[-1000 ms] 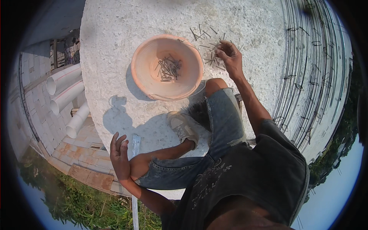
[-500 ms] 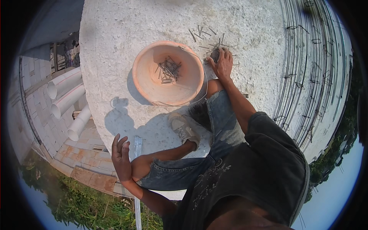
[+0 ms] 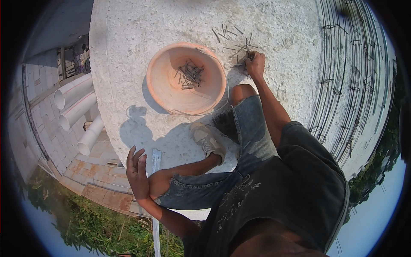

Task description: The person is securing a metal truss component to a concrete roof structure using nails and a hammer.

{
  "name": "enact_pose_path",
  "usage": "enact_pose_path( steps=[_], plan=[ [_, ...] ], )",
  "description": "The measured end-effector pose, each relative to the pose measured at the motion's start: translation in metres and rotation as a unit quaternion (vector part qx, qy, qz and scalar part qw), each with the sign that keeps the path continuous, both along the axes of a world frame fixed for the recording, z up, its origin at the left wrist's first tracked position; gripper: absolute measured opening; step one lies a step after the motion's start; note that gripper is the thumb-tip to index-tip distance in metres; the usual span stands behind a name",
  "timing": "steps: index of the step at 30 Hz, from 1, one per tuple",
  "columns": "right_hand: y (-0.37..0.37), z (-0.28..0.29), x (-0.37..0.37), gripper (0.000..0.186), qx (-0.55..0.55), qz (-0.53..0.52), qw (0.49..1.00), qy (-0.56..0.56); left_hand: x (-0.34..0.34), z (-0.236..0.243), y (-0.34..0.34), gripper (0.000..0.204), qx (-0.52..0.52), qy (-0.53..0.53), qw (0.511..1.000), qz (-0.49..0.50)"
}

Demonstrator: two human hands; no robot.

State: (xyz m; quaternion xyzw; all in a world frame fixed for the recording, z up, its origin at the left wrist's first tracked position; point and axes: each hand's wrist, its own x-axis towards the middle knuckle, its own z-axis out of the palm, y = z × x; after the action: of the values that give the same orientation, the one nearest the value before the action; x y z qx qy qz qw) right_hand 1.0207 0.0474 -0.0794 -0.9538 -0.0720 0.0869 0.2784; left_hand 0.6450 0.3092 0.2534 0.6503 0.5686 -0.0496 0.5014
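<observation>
Grey metal nails [image 3: 225,33] lie loose on the rough pale concrete slab [image 3: 282,25], just right of an orange bucket [image 3: 155,79]. My right hand [image 3: 256,65] is down at this scatter, its fingers bent together over a few nails whose ends show at the fingertips. How many it grips is hidden. Inside the bucket a heap of similar nails [image 3: 190,75] rests on the bottom. My left hand [image 3: 138,173] holds nothing; its fingers are loosely spread and its wrist leans against my left knee.
Long rebar cages [image 3: 338,77] lie along the right of the slab. White pipes [image 3: 73,91] stick out beyond its left edge, over a lower block surface. A metal bar [image 3: 156,205] runs past my left knee. The bucket's wire handle [image 3: 227,96] hangs towards me.
My right hand has shifted slightly right, and its fingers have gone from spread over the nails to drawn together. My left hand stays by the knee.
</observation>
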Motion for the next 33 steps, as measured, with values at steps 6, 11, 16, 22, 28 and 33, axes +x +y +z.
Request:
enact_pose_path(
  steps=[6,11,16,22,28,33],
  plan=[
    [-0.002,0.001,-0.004,0.020,-0.042,0.074,0.996,-0.021,0.004,0.005,-0.002,0.045,-0.005,0.001,1.000,0.015],
    [-0.004,-0.006,-0.003,0.020,-0.013,0.002,1.000,-0.009,0.007,0.005,-0.003,0.045,-0.002,-0.005,1.000,0.019],
    [-0.026,0.003,0.022,0.014,0.279,-0.174,0.915,0.234,0.003,0.006,-0.002,0.043,-0.006,-0.004,1.000,0.030],
    [0.041,0.143,0.013,0.012,0.488,-0.058,0.816,0.306,0.006,0.006,0.001,0.043,-0.009,-0.001,1.000,0.024],
    [0.120,0.207,-0.043,0.017,0.272,0.347,0.884,0.156,0.010,0.002,0.001,0.044,-0.010,0.007,1.000,0.021],
    [0.111,0.177,-0.002,0.020,0.246,0.197,0.947,0.055,0.001,0.010,0.003,0.044,-0.007,0.008,0.999,0.032]
  ],
)
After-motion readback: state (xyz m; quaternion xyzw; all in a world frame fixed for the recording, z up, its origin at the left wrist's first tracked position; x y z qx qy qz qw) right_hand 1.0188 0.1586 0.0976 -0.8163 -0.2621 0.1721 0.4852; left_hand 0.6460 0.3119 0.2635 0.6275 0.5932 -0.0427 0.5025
